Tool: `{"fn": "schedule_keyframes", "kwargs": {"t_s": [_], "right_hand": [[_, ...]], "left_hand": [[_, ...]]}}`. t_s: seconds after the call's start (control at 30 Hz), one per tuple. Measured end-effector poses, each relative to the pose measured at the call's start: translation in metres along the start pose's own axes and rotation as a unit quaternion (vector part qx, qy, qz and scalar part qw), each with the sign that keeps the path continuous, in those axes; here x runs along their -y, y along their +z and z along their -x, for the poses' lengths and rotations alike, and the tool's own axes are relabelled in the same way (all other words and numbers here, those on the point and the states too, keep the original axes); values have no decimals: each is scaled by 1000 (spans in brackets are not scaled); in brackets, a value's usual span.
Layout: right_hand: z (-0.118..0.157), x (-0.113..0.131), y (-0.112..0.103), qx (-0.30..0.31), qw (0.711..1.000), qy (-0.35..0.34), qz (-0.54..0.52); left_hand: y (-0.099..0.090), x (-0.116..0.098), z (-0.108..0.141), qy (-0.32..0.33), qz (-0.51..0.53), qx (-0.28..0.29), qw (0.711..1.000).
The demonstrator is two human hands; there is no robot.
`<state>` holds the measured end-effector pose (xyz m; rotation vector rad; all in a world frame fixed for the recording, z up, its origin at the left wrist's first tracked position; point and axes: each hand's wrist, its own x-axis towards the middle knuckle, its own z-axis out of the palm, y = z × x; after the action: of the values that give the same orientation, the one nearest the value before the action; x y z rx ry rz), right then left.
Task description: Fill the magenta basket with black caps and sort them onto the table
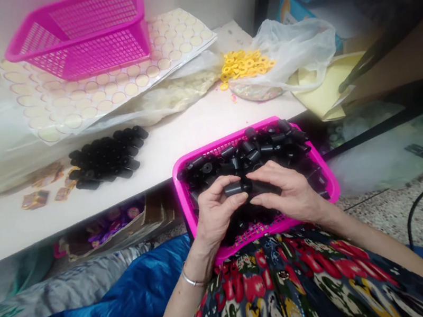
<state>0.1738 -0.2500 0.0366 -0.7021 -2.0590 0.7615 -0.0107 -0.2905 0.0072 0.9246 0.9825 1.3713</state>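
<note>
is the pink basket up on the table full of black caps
No, the pink basket on the table shows only bare mesh; the black caps lie in a cluster on the table and in the basket on the lap.

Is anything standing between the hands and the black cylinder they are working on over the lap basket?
Nothing visible does. The left hand and right hand both already pinch the black cylinder directly, above the pink basket of loose black parts.

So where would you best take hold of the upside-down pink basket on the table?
Take the pink basket by its flared rim along the near long edge, coming from the front. It lies upside down on the sticker sheets, so that rim sits lowest and sticks out; the mesh walls slope.
</note>
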Motion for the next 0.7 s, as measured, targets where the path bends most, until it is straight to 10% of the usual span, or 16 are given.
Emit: {"fn": "schedule_keyframes", "kwargs": {"t_s": [0.5, 0.6, 0.7], "right_hand": [[9, -6, 27, 25, 1000, -3, -9], [6, -4, 32, 23, 1000, -10, -15], [0, -3, 24, 13, 999, -13, 30]], "left_hand": [[16, -10, 15, 134, -376, 118, 909], [10, -13, 16, 180, -366, 61, 911], [-24, -23, 7, 174, -336, -120, 918]]}}
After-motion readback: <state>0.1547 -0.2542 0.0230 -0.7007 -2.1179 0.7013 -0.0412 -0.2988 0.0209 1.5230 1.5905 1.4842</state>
